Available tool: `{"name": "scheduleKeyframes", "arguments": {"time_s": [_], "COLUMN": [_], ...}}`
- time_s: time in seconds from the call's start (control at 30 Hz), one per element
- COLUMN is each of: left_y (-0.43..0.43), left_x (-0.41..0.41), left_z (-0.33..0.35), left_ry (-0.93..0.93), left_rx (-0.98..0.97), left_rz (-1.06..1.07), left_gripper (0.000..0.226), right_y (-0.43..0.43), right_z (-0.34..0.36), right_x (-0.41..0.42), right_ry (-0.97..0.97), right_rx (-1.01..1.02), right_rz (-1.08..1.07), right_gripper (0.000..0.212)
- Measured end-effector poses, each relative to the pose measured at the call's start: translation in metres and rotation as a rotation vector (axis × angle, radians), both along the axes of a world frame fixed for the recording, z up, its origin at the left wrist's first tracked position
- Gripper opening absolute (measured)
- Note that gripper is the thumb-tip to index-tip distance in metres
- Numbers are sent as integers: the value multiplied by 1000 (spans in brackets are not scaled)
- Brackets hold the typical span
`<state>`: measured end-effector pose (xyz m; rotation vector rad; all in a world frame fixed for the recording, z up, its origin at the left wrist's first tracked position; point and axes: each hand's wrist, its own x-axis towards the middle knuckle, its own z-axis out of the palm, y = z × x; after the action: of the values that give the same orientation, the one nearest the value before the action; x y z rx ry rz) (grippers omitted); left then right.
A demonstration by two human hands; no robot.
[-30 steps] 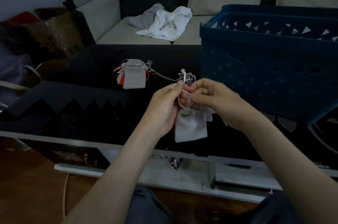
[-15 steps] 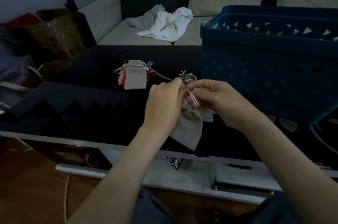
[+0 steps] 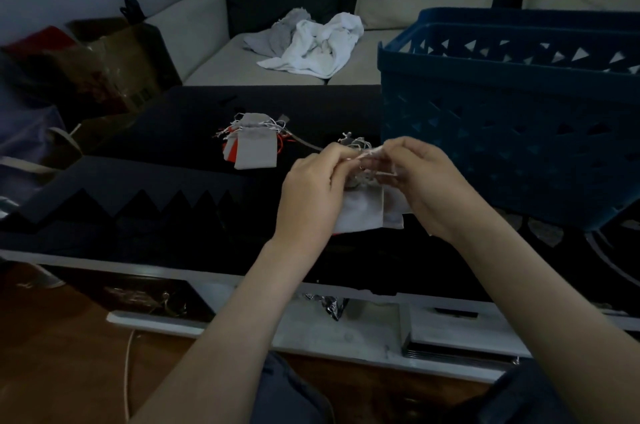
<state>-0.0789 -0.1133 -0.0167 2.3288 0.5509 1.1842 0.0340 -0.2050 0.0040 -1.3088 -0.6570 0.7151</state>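
Note:
A small grey drawstring pouch (image 3: pixel 360 214) hangs over the black table top (image 3: pixel 156 215) between my hands. My left hand (image 3: pixel 311 191) pinches the pouch's gathered top and its white string. My right hand (image 3: pixel 419 177) pinches the string from the other side, fingertips almost touching the left ones. More grey pouches lie under and behind my right hand, partly hidden. A small pile of grey and red pouches (image 3: pixel 254 146) with loose strings lies farther back to the left.
A big blue plastic basket (image 3: pixel 512 118) stands at the right of the table, close to my right hand. Behind the table is a sofa with crumpled white and grey cloths (image 3: pixel 311 42). A brown paper bag (image 3: pixel 100 70) stands at the left. A white shelf runs under the table's front edge.
The pouch swung from hanging flat to tilted and back to hanging. My hands moved slightly apart at the fingertips, pulling the string at its top.

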Motion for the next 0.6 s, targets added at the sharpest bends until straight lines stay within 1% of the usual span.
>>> {"name": "scheduleKeyframes", "arguments": {"time_s": [0.13, 0.2, 0.27, 0.33, 0.4, 0.47, 0.53, 0.6], "left_y": [2, 3, 5, 8, 9, 10, 9, 7], "left_x": [-2, -4, -5, -4, -3, -5, -7, -9], "left_z": [-2, -1, -1, -1, -1, -1, 1, 5], "left_ry": [27, 73, 104, 124, 130, 116, 79, 20], "left_rx": [-55, -142, -204, -199, -205, -259, -342, -415], "left_rz": [46, 53, 52, 74, 94, 108, 115, 103], "left_gripper": [16, 22, 27, 28, 29, 31, 33, 37], "right_y": [-6, -10, -13, -12, -11, -11, -13, -15], "right_z": [14, 19, 20, 19, 16, 13, 10, 7], "right_x": [5, 12, 16, 19, 24, 26, 25, 23], "right_ry": [324, 467, 562, 573, 524, 398, 171, -71], "right_rx": [333, 462, 502, 470, 424, 348, 245, 161], "right_rz": [-56, -54, -34, -24, -15, 4, 20, 34], "right_gripper": [42, 43, 43, 45, 48, 44, 32, 11]}}
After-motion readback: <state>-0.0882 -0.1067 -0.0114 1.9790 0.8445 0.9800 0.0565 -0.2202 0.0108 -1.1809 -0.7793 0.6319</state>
